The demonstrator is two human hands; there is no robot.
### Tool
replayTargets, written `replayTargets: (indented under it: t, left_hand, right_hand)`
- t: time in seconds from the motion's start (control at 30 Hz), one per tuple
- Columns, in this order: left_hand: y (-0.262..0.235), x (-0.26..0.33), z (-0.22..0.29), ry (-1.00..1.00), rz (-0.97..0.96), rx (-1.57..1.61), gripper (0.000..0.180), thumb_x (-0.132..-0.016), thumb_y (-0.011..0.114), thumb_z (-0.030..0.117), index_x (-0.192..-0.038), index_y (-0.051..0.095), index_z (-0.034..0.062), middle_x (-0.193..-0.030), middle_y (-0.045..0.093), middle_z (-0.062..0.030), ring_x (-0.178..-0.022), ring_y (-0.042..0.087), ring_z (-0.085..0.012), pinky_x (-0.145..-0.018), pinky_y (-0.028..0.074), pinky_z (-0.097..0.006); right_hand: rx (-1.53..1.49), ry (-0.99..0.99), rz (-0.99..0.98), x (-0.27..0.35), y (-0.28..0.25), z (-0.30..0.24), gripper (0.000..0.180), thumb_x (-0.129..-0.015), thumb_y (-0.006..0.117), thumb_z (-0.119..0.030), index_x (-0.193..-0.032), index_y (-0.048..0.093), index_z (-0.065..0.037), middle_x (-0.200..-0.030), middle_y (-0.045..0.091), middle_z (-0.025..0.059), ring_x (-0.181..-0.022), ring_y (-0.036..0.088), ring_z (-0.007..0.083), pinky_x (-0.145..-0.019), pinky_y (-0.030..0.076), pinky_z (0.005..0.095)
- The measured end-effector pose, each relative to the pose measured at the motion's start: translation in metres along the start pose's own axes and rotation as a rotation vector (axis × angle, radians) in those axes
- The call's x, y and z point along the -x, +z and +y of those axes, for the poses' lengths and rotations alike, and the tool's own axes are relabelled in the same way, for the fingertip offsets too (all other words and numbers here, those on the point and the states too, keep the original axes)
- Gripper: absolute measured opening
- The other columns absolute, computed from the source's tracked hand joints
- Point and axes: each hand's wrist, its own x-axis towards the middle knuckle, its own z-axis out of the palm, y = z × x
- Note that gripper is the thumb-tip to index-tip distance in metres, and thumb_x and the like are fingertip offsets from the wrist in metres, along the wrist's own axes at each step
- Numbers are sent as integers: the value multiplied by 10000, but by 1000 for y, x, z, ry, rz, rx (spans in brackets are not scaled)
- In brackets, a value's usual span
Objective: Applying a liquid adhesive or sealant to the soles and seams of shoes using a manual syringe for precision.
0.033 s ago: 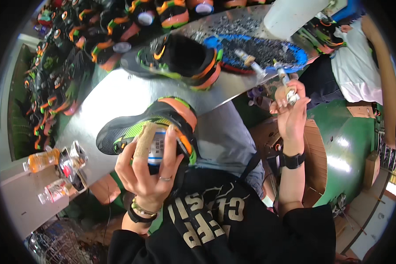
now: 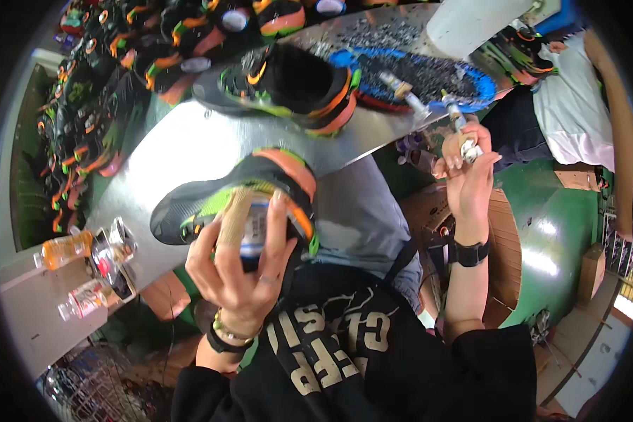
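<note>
Little changed: left hand (image 2: 243, 281) stayed clamped on black-green-orange mesh shoe (image 2: 211, 202); right hand (image 2: 470, 179), fingers curled, kept slim pale tube-shaped tool (image 2: 455, 114) at fingertips. Work apparently unadvanced.

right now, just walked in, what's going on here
A person is holding a black, green and orange shoe with the left hand, one finger wrapped in something tan. The right hand holds a slim tool out toward a blue-rimmed tray of dark bits; whether it touches the tray is unclear. A second shoe rests on the metal table, with many more like it beyond.
</note>
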Motion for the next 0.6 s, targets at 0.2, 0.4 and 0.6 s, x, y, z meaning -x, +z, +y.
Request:
replayTargets:
  t: [0.2, 0.4, 0.6]
  left_hand:
    - [12, 0, 23, -26, -148, -192, 620, -603, 779, 253, -1206, 630, 258, -1246, 507, -70, -1036, 487, -277, -879, 410, -411]
    - [-3, -7, 7, -2, -309, 126, 673, -571, 794, 94, -1208, 625, 228, -1190, 481, -105, -1041, 465, -293, -1033, 372, -548]
    - [14, -2, 7, 62, -122, 119, 479, -668, 722, 50, -1100, 666, 248, -1120, 548, -63, -935, 478, -264, -821, 538, -457]
  right_hand:
    - [425, 123, 23, 1, 15, -23, 339, -1006, 375, -304, -1110, 497, -5, -603, 423, 5, -496, 394, 67, -460, 369, 208]
    - [342, 43, 224, 5, 24, -28, 388, -1005, 338, -320, -1046, 546, 5, -557, 400, 7, -468, 357, 65, -435, 315, 196]
    - [185, 34, 268, 19, 31, -30, 570, -951, 314, -586, -886, 496, -50, -499, 312, -13, -448, 257, 76, -428, 224, 224]
